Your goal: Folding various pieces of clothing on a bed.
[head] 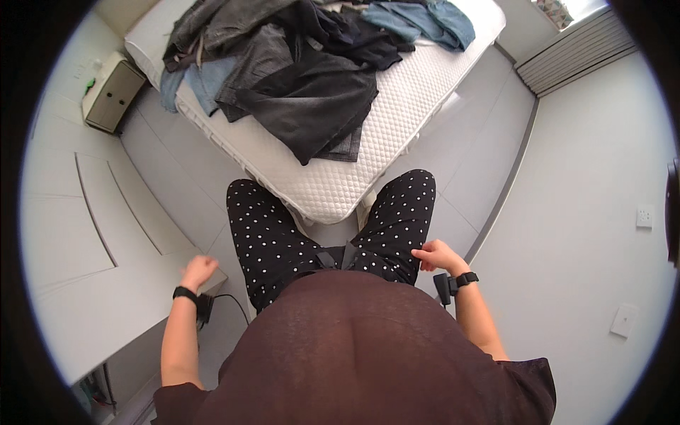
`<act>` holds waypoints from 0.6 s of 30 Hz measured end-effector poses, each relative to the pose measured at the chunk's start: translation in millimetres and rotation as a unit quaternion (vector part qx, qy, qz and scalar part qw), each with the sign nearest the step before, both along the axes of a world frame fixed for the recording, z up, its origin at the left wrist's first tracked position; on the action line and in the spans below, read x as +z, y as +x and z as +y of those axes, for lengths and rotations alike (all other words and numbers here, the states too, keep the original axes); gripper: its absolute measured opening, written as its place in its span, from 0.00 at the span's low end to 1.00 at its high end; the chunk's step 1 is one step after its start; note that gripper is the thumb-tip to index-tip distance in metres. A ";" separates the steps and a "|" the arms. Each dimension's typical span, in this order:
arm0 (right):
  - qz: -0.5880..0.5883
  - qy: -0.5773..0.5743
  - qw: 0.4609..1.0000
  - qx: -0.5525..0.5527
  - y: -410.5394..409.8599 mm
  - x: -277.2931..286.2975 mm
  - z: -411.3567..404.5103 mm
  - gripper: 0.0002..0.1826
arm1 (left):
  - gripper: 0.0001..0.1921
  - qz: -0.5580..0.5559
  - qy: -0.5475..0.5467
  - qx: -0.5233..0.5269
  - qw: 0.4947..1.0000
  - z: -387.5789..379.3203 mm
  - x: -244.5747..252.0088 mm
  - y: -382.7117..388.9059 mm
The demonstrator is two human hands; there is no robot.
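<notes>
My left hand (200,271) hangs beside the white cabinet or desk top (95,303), its fingers loosely curled and nothing seen in it. Close by my right thigh is my right hand (440,256); it holds nothing, and its fingers are bent and partly apart. Whether it touches the polka-dot trousers (398,223) I cannot tell. In front of my knees stands a bed with a white quilted mattress (329,196). A heap of clothes lies on it: a black garment (319,101) nearest me, blue denim (425,24) at the far right, and light blue denim (204,82) over the left edge.
A small bedside cabinet (114,95) stands by the left wall. Grey floor tiles (473,143) run between the bed and the right wall (568,212). A pleated curtain (579,50) hangs at the far right. Each wrist wears a black strap; a cable (234,300) hangs near the left one.
</notes>
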State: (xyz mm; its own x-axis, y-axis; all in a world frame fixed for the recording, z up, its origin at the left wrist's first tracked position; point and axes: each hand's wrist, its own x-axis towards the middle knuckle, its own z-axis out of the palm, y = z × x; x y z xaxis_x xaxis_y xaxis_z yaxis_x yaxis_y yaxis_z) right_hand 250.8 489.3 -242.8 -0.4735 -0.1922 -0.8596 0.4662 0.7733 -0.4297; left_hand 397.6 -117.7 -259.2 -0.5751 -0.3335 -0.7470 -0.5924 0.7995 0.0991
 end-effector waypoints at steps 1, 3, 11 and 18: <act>0.015 0.000 1.000 -0.003 1.9 12.3 -5.3 0.20 | 0.20 0.106 -0.060 -0.036 0.992 25.3 25.9 -27.2; 0.150 -0.004 0.989 -0.003 -3.0 32.9 -26.6 0.18 | 0.19 0.230 -0.012 -0.014 0.973 47.7 68.9 -62.4; 0.170 -0.424 0.888 0.056 -50.4 140.3 -119.5 0.15 | 0.18 0.424 0.423 0.027 0.800 130.0 172.7 -150.2; -0.007 -0.849 0.504 -0.160 -133.1 157.6 -151.5 0.22 | 0.19 0.288 0.685 0.245 0.622 149.1 144.9 -236.9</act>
